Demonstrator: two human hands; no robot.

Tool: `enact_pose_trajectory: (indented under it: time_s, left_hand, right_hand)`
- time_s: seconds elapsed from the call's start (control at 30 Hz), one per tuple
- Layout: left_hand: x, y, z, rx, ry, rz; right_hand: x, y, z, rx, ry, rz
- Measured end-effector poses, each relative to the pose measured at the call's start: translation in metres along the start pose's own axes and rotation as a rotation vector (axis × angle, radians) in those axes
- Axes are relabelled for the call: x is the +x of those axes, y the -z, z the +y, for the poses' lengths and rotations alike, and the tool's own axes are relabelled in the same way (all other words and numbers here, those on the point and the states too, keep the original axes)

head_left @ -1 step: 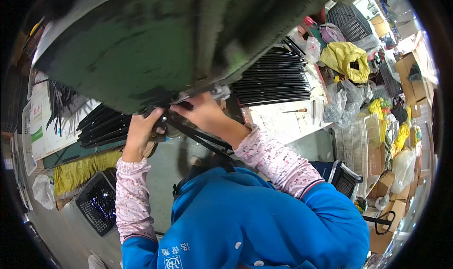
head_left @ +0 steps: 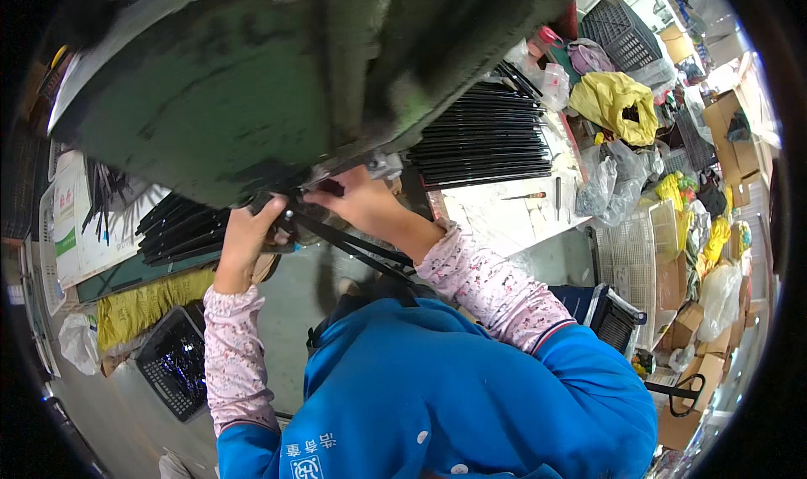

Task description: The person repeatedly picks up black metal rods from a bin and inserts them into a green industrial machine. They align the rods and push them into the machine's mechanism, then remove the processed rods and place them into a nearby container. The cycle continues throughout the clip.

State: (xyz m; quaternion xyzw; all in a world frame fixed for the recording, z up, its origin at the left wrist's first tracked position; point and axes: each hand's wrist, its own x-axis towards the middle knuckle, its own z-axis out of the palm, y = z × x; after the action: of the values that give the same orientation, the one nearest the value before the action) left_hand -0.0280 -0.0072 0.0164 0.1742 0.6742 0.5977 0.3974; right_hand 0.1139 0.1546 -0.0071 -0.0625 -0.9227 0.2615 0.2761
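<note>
A big dark-green machine hangs over the work spot, and both hands are at its lower edge. My left hand is closed, thumb against finger, at the end of some long, narrow black strips. The strips slant down from there toward my waist. Close by on the right, my right hand has its thumb and fingers bent together on the same dark piece under the machine. The machine hides the fingertips in part. A small metal fitting sits on the machine's edge beside my right hand.
On the right table lie a row of black rods and a thin tool. More black rods lie at left. A black crate stands on the floor. Yellow bags, plastic bags and a white basket crowd the right side.
The machine sits slightly farther left in the picture. Both hands keep nearly the same place and grip.
</note>
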Motion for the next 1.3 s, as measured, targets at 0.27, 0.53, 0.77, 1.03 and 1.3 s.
enact_pose_trajectory:
  time_s: [0.27,0.53,0.77,1.03,1.3]
  left_hand:
    - [-0.027,0.030,0.003,0.293,-0.176,0.284]
    - [-0.046,-0.013,0.015,0.262,-0.348,0.354]
    - [-0.055,-0.068,0.011,0.035,-0.201,0.125]
    - [-0.055,-0.028,0.016,-0.213,-0.146,0.385]
    - [-0.053,-0.021,-0.014,0.066,0.177,-0.263]
  right_hand:
    - [-0.148,0.041,0.189,-0.749,-0.515,-0.036]
    - [-0.137,0.044,0.199,-0.640,-0.044,-0.328]
    - [-0.039,0.037,0.052,-0.174,0.312,-0.071]
    - [-0.013,0.038,0.006,-0.082,0.232,0.071]
    - [-0.007,0.025,-0.001,-0.336,0.203,0.147]
